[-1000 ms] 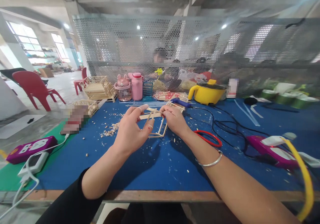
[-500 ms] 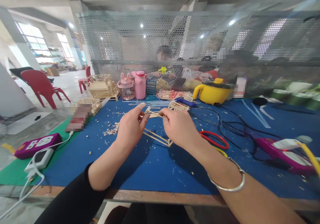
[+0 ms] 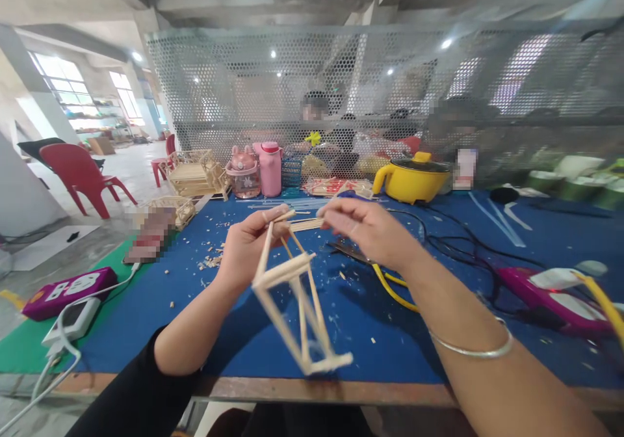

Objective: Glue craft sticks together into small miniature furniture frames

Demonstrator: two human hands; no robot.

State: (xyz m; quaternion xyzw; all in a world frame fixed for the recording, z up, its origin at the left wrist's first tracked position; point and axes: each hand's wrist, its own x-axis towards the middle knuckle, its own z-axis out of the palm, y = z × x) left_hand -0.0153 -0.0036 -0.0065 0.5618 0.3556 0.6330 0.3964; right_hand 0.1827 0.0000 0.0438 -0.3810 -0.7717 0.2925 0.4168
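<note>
Fingers (image 3: 273,213) of the left hand (image 3: 244,242) are clamped on the upper end of a pale stick frame (image 3: 285,271), which hangs tilted in front of that hand, its lower end slightly blurred and overlapping the near edge of the surface (image 3: 385,352); whether it touches there, I cannot tell. The right hand (image 3: 365,229) is apart from the left, fingers bent and thumb close to the forefinger; whether anything is pinched there, I cannot tell. The left forearm slants up and inward from a black sleeve (image 3: 139,385), while the right forearm, wearing a silver bracelet (image 3: 475,353), reaches in from the lower right. Below the right hand lies a tool (image 3: 383,284) with a yellow handle, and loose sticks (image 3: 307,224) lie behind the two hands. Wood chips (image 3: 210,259) scatter over the blue surface. Along its far side stand a pink bottle (image 3: 270,172) and a yellow pot (image 3: 414,181), before a perforated screen (image 3: 253,79). Purple power strips sit at left (image 3: 71,292) and right (image 3: 539,294); a red chair (image 3: 65,170) stands on the floor at left.
</note>
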